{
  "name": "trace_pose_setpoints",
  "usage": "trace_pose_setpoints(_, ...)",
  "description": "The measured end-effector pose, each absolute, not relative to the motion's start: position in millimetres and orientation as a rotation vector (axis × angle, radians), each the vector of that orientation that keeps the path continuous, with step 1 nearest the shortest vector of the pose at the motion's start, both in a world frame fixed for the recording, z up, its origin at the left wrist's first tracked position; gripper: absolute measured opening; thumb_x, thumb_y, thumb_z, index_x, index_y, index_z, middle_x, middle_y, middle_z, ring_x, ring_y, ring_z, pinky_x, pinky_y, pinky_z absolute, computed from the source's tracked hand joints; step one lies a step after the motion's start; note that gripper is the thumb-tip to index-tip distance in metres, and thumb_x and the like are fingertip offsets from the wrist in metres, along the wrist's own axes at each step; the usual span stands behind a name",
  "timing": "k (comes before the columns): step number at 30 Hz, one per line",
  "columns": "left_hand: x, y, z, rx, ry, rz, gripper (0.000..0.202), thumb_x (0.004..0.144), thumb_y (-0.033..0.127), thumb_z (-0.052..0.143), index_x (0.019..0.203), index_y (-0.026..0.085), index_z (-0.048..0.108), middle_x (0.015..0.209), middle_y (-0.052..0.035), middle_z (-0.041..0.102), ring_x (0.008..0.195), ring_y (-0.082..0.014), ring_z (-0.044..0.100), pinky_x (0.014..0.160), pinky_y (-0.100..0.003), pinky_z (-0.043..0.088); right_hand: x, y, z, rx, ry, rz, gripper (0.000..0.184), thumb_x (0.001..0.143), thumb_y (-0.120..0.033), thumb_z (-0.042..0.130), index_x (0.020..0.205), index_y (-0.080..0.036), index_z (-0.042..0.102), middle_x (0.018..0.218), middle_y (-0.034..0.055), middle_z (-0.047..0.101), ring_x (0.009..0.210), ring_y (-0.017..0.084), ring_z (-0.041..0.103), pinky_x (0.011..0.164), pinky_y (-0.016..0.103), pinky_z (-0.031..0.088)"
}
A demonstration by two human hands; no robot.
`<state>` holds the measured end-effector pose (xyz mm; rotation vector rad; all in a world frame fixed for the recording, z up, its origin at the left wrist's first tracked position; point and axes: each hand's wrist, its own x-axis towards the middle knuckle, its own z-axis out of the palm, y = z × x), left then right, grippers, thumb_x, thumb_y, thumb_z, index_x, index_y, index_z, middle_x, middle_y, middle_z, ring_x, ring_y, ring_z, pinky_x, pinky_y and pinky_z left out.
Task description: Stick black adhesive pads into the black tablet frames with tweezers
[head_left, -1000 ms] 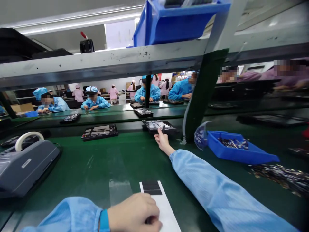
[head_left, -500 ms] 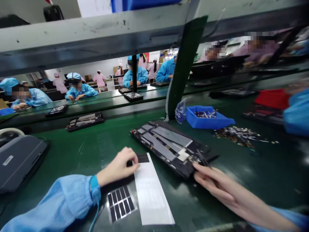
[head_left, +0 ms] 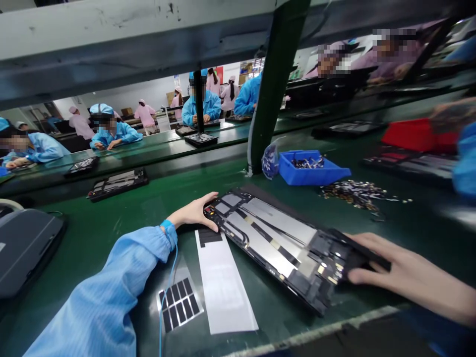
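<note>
An opened tablet (head_left: 267, 238) with silver battery panels, dark ribbon strips and exposed circuit parts lies tilted across the green bench. Around its far left corner, the thumb and fingers of my left hand (head_left: 197, 212) are closed. My right hand (head_left: 390, 270) grips the opposite end, thumb on the near side; a dark elongated piece by its fingers cannot be told apart from the tablet. Left of the tablet lies a white backing sheet (head_left: 225, 292) with black strips at its top. Beside that sits a clear sheet of black rectangular stickers (head_left: 181, 303).
A blue bin (head_left: 310, 173) of small parts stands behind the tablet, with a pile of small flex parts (head_left: 355, 193) near it. A grey device (head_left: 28, 248) is at left. Another opened tablet (head_left: 117, 184) lies farther back. A green post (head_left: 273, 89) rises mid-bench. A co-worker's blue sleeve (head_left: 466, 163) is at right.
My left hand has moved from the white sheet's top to the tablet's left corner. My right hand has shifted right and grips the tablet's end. The tablet has turned and come nearer.
</note>
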<state>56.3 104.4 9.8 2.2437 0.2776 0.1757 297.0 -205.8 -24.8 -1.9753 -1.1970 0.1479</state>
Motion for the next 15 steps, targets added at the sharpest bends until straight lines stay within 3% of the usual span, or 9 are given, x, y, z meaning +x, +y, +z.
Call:
trace_pose_setpoints(3, 54, 108, 1, 2.174, 0.288, 0.301, 0.105, 0.043, 0.029, 0.086, 0.134, 0.015, 0.035, 0.132, -0.0161, 0.046, 0.123, -0.0257, 0.043, 0.107, -0.037, 0.029, 293, -204, -32, -1.935, -1.173, 0.304, 0.064, 0.034, -0.068, 0.075, 0.082, -0.026, 0.071, 0.081, 0.0159, 0.063, 0.067, 0.025, 0.064, 0.049, 0.030, 0.051)
trace_pose_setpoints(6, 54, 108, -5, 2.202, 0.379, 0.485, 0.088, 0.047, 0.027, 0.085, 0.125, 0.014, 0.045, 0.106, -0.0098, 0.062, 0.101, -0.0214, 0.058, 0.095, -0.035, 0.041, 288, -204, -30, -1.958, -1.270, 0.242, 0.062, 0.037, -0.067, 0.075, 0.082, -0.026, 0.069, 0.080, 0.0141, 0.063, 0.065, 0.024, 0.063, 0.048, 0.030, 0.051)
trace_pose_setpoints(11, 54, 112, 1, 2.256, 0.467, 0.551, 0.068, 0.049, 0.024, 0.084, 0.109, 0.012, 0.055, 0.087, -0.0032, 0.061, 0.083, -0.0174, 0.059, 0.084, -0.032, 0.045, 274, -193, -23, -1.950, -1.386, 0.147, 0.060, 0.045, -0.069, 0.071, 0.087, -0.027, 0.068, 0.079, 0.0116, 0.064, 0.063, 0.024, 0.063, 0.049, 0.032, 0.052)
trace_pose_setpoints(15, 47, 105, 26, 2.333, 0.492, 0.580, 0.060, 0.049, 0.022, 0.083, 0.103, 0.014, 0.057, 0.095, -0.0054, 0.060, 0.093, -0.0202, 0.056, 0.089, -0.035, 0.041, 287, -190, -15, -2.006, -1.432, 0.220, 0.059, 0.041, -0.074, 0.069, 0.077, -0.027, 0.070, 0.075, 0.0119, 0.067, 0.060, 0.025, 0.063, 0.048, 0.034, 0.049)
